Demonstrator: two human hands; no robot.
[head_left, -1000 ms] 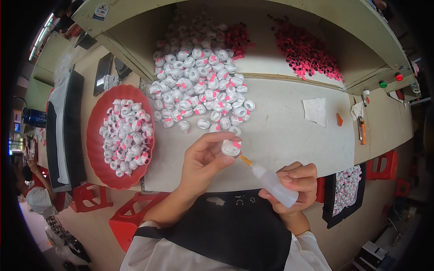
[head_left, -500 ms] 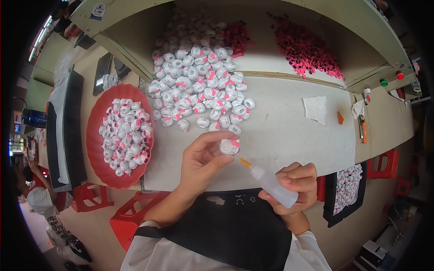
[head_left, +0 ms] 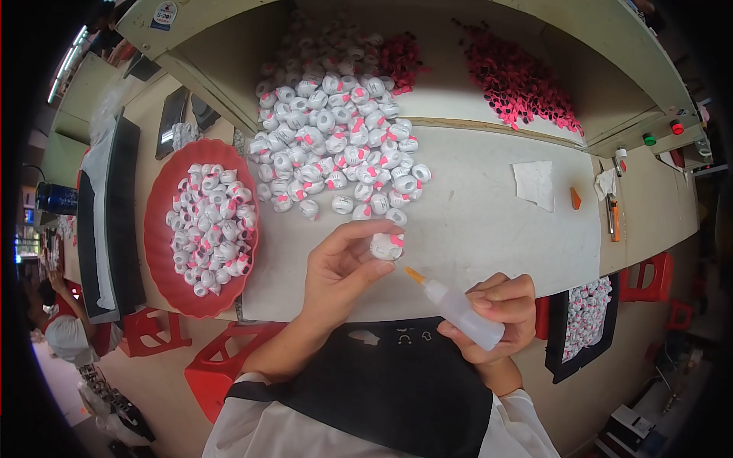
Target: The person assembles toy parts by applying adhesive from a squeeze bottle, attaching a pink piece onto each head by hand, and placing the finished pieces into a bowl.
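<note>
The orange nozzle of the one translucent squeeze bottle [head_left: 462, 311], gripped by the right hand [head_left: 496, 320], has drawn back from the one small white round cap with a pink tab [head_left: 385, 246], pinched in the left hand [head_left: 343, 271] above the tabletop [head_left: 489, 221].
</note>
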